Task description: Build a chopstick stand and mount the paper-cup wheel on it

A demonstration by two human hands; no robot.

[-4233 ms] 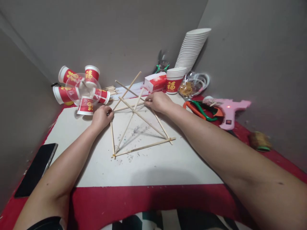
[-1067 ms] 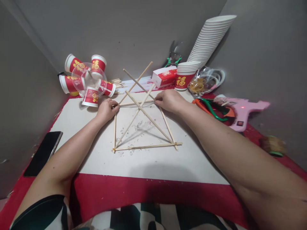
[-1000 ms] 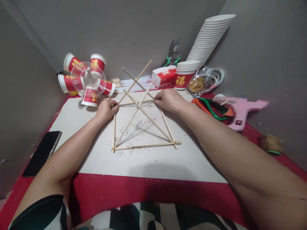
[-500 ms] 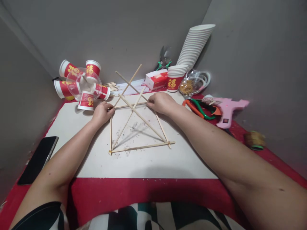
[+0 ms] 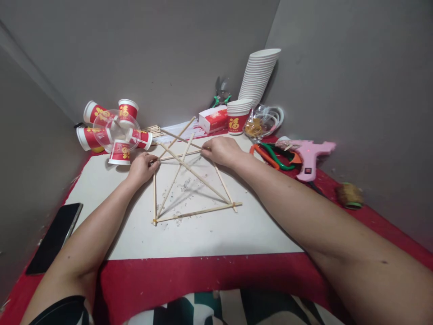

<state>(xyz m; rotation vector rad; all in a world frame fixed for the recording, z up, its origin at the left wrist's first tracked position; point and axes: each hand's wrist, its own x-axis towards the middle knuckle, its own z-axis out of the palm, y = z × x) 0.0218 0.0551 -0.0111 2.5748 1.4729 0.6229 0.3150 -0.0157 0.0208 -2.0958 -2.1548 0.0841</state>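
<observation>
While our left hand (image 5: 140,170) and right hand (image 5: 221,151) each pinch, fingers closed, a far corner of the stick frame (image 5: 181,162), we see its back stick (image 5: 169,157) running crosswise between both grips, its base spreading bodyward, neither hand nearer.

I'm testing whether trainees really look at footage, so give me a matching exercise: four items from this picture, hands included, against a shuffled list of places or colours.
Column one
1. left hand
2. right hand
3. phone
4. glue gun

Column two
A. at the far right corner of the stick frame
B. black screen, lying flat
C. pink, with a small red light
D. at the far left corner of the stick frame

Pairs: 1-D, 2-A, 3-B, 4-C
</observation>
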